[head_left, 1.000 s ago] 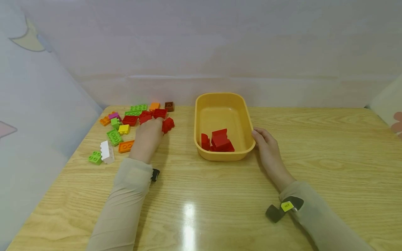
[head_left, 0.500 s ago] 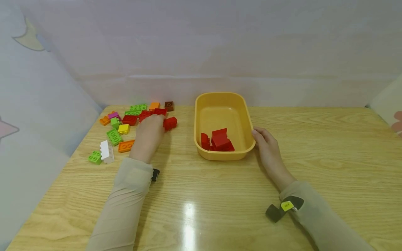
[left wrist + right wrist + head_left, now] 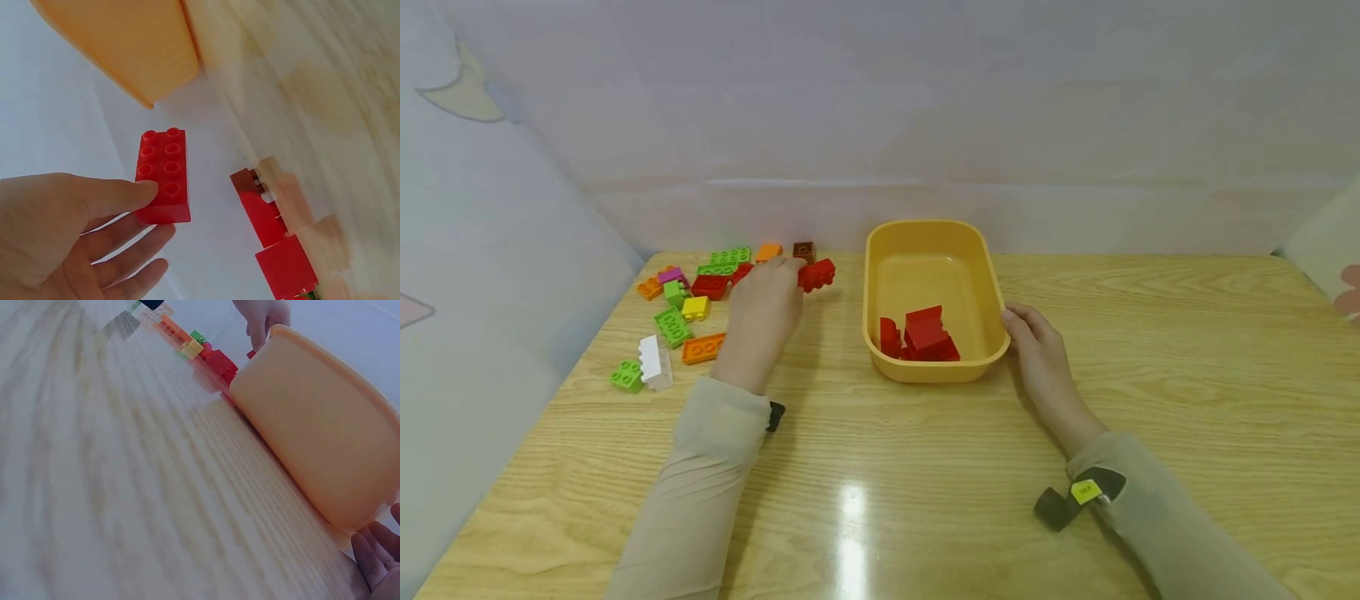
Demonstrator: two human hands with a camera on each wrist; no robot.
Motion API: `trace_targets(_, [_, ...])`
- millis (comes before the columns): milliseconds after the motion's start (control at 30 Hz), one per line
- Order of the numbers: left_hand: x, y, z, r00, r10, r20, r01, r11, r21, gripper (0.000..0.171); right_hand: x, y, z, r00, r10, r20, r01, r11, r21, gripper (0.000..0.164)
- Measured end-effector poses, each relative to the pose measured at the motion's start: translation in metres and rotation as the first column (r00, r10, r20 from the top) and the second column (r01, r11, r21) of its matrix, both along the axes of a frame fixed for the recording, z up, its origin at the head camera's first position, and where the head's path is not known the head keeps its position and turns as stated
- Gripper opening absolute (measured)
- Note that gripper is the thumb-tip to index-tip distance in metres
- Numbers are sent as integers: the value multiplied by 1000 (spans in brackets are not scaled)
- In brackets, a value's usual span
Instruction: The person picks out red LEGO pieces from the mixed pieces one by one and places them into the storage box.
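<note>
My left hand (image 3: 765,315) pinches a red toy building brick (image 3: 817,276) between thumb and fingers, raised over the back left of the table. In the left wrist view the brick (image 3: 162,172) shows two rows of studs facing the camera, the thumb lying on its near end. A yellow bin (image 3: 932,283) stands mid-table, with several red pieces (image 3: 927,335) gathered at its near end. At the bin's near right corner rests my right hand (image 3: 1041,358); in the right wrist view its fingers (image 3: 369,550) touch the bin's outer wall (image 3: 319,425).
Loose bricks lie at the back left: red (image 3: 710,287), yellow (image 3: 696,308), green (image 3: 673,326), orange (image 3: 702,348), white (image 3: 656,363) and brown (image 3: 804,252). A pale curtain-like backdrop (image 3: 925,125) rises behind the table (image 3: 880,467).
My left hand has lifted the red brick off the table and moved it slightly back and to the right. The bin and my right hand have stayed put.
</note>
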State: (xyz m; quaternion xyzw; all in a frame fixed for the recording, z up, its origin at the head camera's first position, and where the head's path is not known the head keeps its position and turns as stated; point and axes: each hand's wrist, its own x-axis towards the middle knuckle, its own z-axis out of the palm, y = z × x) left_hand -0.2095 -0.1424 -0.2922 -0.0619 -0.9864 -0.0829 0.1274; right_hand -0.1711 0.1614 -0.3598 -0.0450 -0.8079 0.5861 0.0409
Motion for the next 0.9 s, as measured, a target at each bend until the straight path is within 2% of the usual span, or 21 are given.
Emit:
trace_targets(200, [2,7,5,993,-28,-111,31,999,24,37,-1,0,0,1000,4,-13,-4,1000,-11,59])
trace_targets(433, [11,18,11,967,-80,-243,92,995,37,31,-1,1,0,1000,9,-10,-10,1000,-8,59])
trace_targets(767, [19,33,18,950,-117,-289,130,991,25,27,0,1,1,1000,5,-3,-5,1000,-14,57])
trace_targets(900, [22,39,20,938,-147,-315,156,988,5,27,1,1,1,1000,7,-5,-7,1000,-13,57])
